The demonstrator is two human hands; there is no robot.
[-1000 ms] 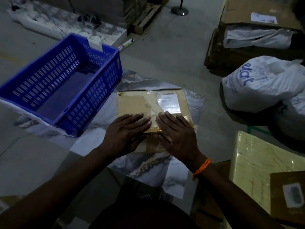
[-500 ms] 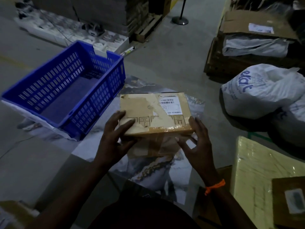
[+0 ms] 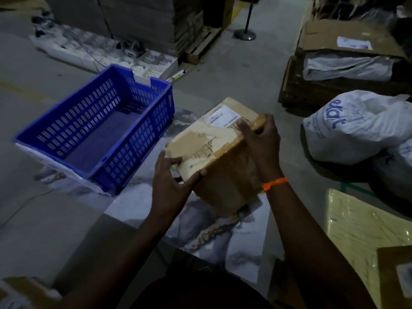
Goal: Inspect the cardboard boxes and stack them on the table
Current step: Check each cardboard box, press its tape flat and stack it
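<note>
A taped cardboard box (image 3: 207, 141) with a white shipping label is held tilted above the marble-patterned table (image 3: 225, 233). My left hand (image 3: 171, 186) grips its near left corner. My right hand (image 3: 260, 139), with an orange band at the wrist, grips its far right edge, fingers over the top. The box's near side face is turned toward me.
An empty blue plastic crate (image 3: 100, 130) sits on the table's left part. White sacks (image 3: 361, 128) lie on the floor to the right. A wrapped yellow package (image 3: 365, 230) and another labelled box (image 3: 396, 277) are at bottom right. Open cartons (image 3: 347, 54) stand behind.
The box went from lying flat under both palms to being lifted off the table. It has now been rotated and tipped, with my right hand moved to its far edge.
</note>
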